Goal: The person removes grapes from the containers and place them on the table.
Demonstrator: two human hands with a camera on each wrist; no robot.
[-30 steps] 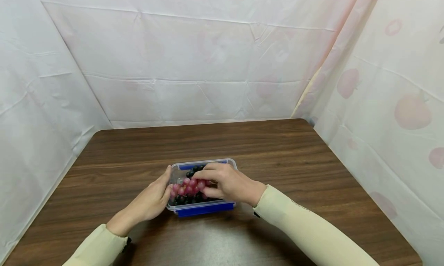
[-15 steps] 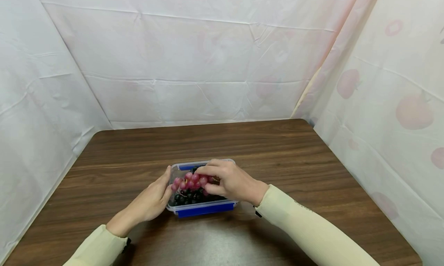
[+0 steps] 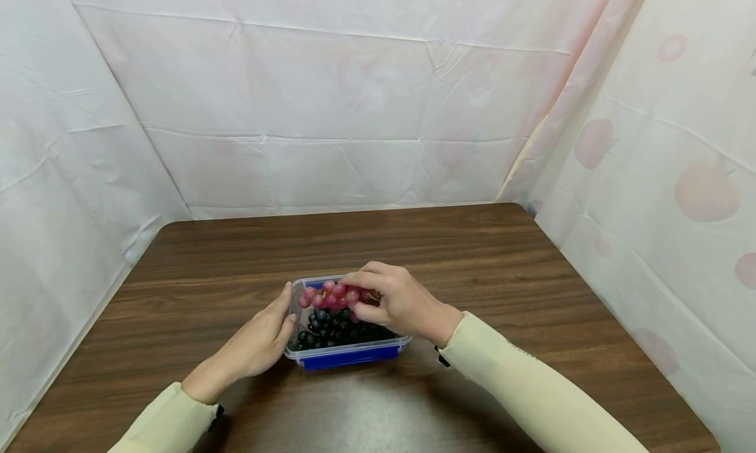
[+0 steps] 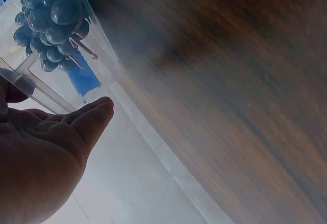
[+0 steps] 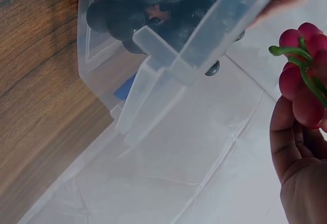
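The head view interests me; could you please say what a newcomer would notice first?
Probably the pink grapes, held in the right hand above the clear container. Dark grapes lie inside it, and a blue latch runs along its near side. The left hand touches the container's left end.

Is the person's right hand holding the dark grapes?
No, the right hand holds the red grapes, while the dark grapes lie in the clear box.
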